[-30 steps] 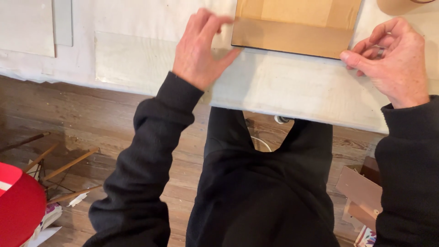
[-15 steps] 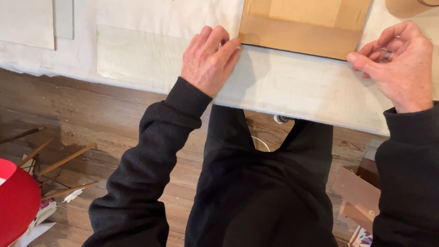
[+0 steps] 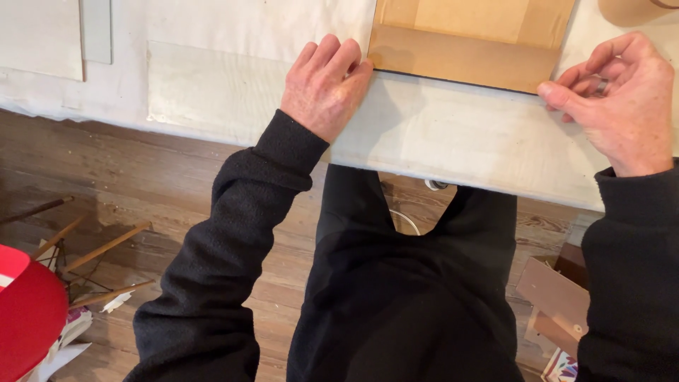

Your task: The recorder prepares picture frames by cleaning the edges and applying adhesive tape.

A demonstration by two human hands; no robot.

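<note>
A brown cardboard piece (image 3: 467, 42) with a folded flap lies on a white-covered table (image 3: 438, 141), running off the top of the view. My left hand (image 3: 327, 85) rests flat on the table, its fingertips against the cardboard's near left corner. My right hand (image 3: 617, 99) is at the near right corner, thumb and forefinger pinched at the cardboard's edge. Both arms wear black sleeves.
A grey strip (image 3: 95, 28) lies on the table at upper left. Below the table edge is a wooden floor (image 3: 141, 191) with thin sticks (image 3: 92, 251), a red round object (image 3: 25, 311) at lower left and a small cardboard box (image 3: 552, 301) at lower right.
My left hand's fingers have drawn in and closed up against the cardboard's left corner. My right hand stays at the right corner.
</note>
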